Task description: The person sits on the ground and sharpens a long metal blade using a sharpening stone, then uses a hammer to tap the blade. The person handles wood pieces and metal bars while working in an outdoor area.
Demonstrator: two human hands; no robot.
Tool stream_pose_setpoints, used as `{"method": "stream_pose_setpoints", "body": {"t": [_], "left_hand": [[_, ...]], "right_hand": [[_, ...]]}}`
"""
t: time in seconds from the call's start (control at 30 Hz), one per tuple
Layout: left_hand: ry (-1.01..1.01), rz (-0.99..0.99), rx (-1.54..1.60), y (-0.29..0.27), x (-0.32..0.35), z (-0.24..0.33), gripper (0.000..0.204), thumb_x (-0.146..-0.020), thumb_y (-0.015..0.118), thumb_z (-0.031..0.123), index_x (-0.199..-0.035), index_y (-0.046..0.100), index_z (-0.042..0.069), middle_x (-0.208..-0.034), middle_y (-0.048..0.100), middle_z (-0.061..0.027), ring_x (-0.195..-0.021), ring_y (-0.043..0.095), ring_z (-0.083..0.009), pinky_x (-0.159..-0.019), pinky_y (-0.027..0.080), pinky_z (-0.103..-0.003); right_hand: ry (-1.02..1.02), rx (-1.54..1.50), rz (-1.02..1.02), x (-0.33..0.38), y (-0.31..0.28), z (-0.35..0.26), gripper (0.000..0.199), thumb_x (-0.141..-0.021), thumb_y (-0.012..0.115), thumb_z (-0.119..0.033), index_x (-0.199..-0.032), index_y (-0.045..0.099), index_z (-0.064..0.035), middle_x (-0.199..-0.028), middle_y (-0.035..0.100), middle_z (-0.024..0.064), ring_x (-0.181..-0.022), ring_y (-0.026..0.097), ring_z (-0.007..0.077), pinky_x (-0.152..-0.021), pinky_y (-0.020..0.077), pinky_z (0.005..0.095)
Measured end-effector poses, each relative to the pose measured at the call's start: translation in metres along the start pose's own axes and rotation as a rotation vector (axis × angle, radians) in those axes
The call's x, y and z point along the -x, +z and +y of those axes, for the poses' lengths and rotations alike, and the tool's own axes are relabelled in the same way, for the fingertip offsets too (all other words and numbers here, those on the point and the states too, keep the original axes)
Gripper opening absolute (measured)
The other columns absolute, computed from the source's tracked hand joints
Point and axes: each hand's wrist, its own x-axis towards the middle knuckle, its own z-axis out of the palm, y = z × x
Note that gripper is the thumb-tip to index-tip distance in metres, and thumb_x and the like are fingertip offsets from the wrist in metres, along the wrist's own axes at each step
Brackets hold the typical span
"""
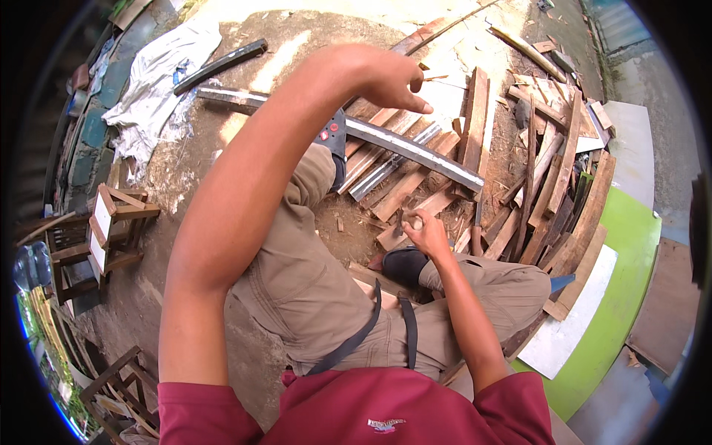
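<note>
My left arm reaches forward across the view, and my left hand [389,80] hangs bent at the wrist above the wood pieces. Its thumb and forefinger are apart, with nothing seen between them. My right hand [429,234] is closed around a tool with a pale wooden handle [417,222]; its head is mostly hidden, so I cannot tell its kind. Ahead of it, a long dark bar with a white stripe [415,150] lies slantwise over several wood strips [400,189], passing by my left foot [335,141]. My right foot [404,265], in a dark shoe, is beside a short board.
A heap of wood offcuts [552,178] lies at right, beside a green panel [627,274] and a white sheet [578,319]. A wooden-handled tool [477,236] lies near my right hand. At left are a white cloth [159,81], a dark bar [221,67] and small wooden frames [111,230].
</note>
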Motion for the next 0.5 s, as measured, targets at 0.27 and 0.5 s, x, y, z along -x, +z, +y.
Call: {"method": "stream_pose_setpoints", "body": {"t": [0.27,0.5], "left_hand": [[-0.145,0.128,-0.052,-0.018,-0.032,-0.009,0.065,-0.096,0.059,0.06,-0.125,0.069,0.003,-0.121,0.071,-0.0164,-0.112,0.068,-0.0329,-0.095,0.054,-0.047],[-0.104,0.053,0.065,-0.02,-0.069,-0.034,0.069,-0.094,0.059,0.065,-0.122,0.073,0.004,-0.125,0.07,-0.0157,-0.119,0.066,-0.0314,-0.1,0.053,-0.046]], "right_hand": [[0.116,-0.352,0.269,-0.052,0.044,0.03,0.031,-0.095,0.072,-0.026,-0.077,0.063,-0.0016,-0.064,0.057,0.0008,-0.06,0.052,0.0132,-0.059,0.0456,0.0346],[0.069,-0.581,0.167,-0.154,0.0,-0.043,0.028,-0.091,0.07,-0.022,-0.072,0.064,-0.003,-0.062,0.059,0.0018,-0.057,0.055,0.0123,-0.053,0.0423,0.0325]]}}
